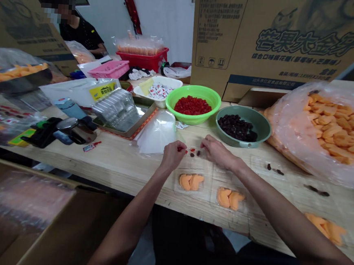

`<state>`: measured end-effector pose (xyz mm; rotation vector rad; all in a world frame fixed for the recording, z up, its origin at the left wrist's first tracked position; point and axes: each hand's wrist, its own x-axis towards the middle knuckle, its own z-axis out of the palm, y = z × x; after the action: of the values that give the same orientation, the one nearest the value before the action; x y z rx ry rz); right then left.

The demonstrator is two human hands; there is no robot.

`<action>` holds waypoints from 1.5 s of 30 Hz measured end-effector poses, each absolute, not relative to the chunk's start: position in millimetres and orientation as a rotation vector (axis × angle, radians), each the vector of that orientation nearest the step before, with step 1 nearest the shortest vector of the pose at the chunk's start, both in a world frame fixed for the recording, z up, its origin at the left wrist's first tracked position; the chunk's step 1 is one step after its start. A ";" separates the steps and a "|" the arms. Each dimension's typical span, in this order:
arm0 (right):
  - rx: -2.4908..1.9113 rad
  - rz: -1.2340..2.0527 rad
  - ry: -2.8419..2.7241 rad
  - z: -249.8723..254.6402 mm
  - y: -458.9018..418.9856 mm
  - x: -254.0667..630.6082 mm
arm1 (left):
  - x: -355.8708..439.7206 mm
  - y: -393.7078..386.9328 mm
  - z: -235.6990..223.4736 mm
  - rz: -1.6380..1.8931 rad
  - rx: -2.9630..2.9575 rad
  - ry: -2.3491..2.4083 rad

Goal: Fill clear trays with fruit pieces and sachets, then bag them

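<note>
My left hand (173,154) is pinched, with small red pieces showing at its fingertips, at the back of a clear plastic tray. My right hand (220,152) is just across from it, its fingers drawn together; whatever they hold is hidden. Between the hands lie a few red pieces (192,150) and dark raisin-like pieces (198,153). Toward me, the tray holds orange marshmallow-like pieces (191,182). Another tray to the right has similar orange pieces (229,198). A green bowl of dark pieces (238,128) stands beyond my right hand.
A lime-green basin (194,94) holds red pieces. At right are a big bag of orange pieces (337,124) and further trays with dark pieces (279,172). Clear sheets (158,135), a metal mug (75,130) and an open carton (75,218) are left. Another person (83,33) sits behind.
</note>
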<state>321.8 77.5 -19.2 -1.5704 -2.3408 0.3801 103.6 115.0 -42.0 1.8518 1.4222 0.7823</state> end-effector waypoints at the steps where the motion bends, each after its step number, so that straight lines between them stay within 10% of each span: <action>1: -1.535 0.356 -2.388 -18.1 77.9 315.6 | 102.4 114.6 -42.2 0.784 1.846 1.440; 25: -1.555 0.361 -2.420 -30.3 64.7 317.8 | 131.9 137.9 -31.9 0.201 2.345 1.296; 45: -1.606 0.565 -2.231 -37.6 66.8 330.8 | 121.4 139.6 -18.1 0.825 1.304 1.326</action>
<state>330.8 66.8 -37.6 -1.6065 -2.2307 0.5646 121.4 139.6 -18.1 1.3040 1.3264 0.8247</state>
